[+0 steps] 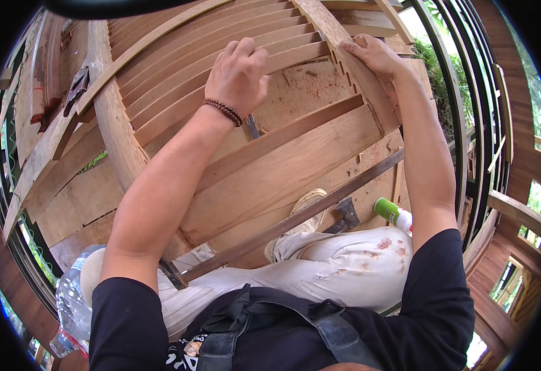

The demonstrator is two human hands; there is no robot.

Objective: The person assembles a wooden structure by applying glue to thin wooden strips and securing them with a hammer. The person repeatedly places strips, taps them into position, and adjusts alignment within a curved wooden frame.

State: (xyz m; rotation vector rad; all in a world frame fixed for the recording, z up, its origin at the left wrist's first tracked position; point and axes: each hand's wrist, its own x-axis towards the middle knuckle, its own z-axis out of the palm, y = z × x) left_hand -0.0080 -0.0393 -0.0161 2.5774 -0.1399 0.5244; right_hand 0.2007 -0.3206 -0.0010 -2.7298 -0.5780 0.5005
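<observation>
A wooden louvre frame stretches out before me, with several curved slats (pixel 221 68) set between a left rail (pixel 111 108) and a notched right rail (pixel 329 31). My left hand (pixel 239 71), a beaded bracelet at its wrist, is closed in a fist above the lowest slats. Whatever the fist holds, if anything, is hidden. A small grey metal piece (pixel 253 127) shows beside that wrist; I cannot tell whether it belongs to something in the hand. My right hand (pixel 372 54) grips the right rail near its notches, fingers bent over the edge. Below the slats lies a wide wooden board (pixel 283 167).
A long dark metal bar (pixel 295 216) crosses in front of my legs. Near my shoe (pixel 310 201) are a dark metal tool head (pixel 346 213) and a green can (pixel 386 210). A clear plastic bottle (pixel 75 303) stands at left. Dark railings (pixel 462 93) rise at right.
</observation>
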